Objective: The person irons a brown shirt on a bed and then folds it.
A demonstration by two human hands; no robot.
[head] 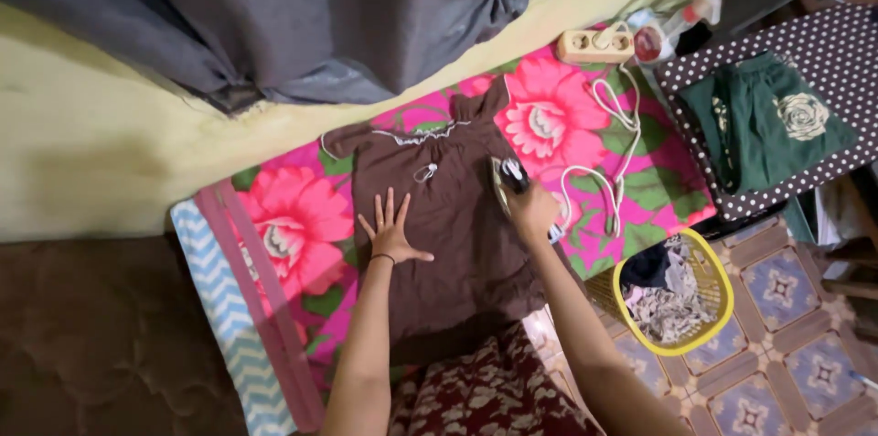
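Note:
A small brown dress (457, 216) with white trim at the neck lies flat on a pink flowered cloth (293, 226). My left hand (391, 233) rests on the dress with its fingers spread, pressing the fabric flat. My right hand (532, 209) grips the handle of an electric iron (506, 178) that stands on the right side of the dress. The iron's white cord (615, 139) runs in loops across the cloth to a beige power strip (594, 45) near the wall.
A yellow basket (709, 264) with crumpled clothes stands on the tiled floor at the right. A folded green garment (764, 120) lies on a dotted brown surface (841, 43). Grey curtain (302, 15) hangs against the yellow wall. A spray bottle (681, 15) lies by the power strip.

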